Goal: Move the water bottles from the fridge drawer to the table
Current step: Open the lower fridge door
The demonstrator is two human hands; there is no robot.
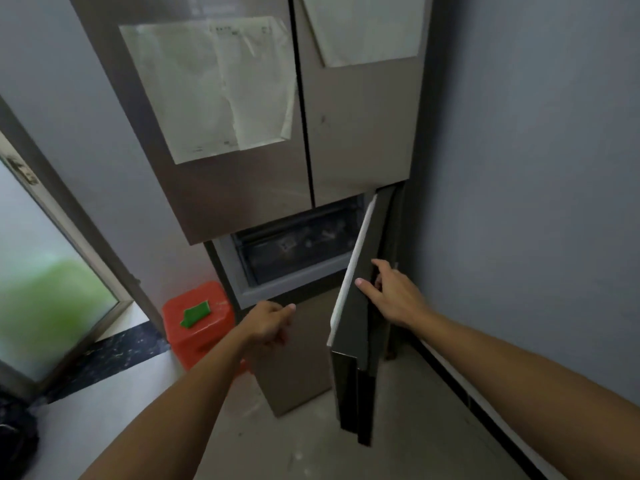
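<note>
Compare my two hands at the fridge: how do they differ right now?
The right hand grips the top edge of the open lower door; the left hand holds nothing. The right hand's fingers hook over that edge; the left hand's curl loosely. Both reach toward the lower section of the fridge.

A: Finish of the fridge doors (360,133)?
B: Brushed bronze-brown, with white papers (207,91) on them.
A: And the lower door (363,306)?
B: Same bronze, white edge strip. The drawer (294,251) is near black.
A: Surroundings?
B: Grey wall (536,168); orange-red tub (204,337) with a green patch (195,315); black threshold (114,351), pale-speckled.
</note>
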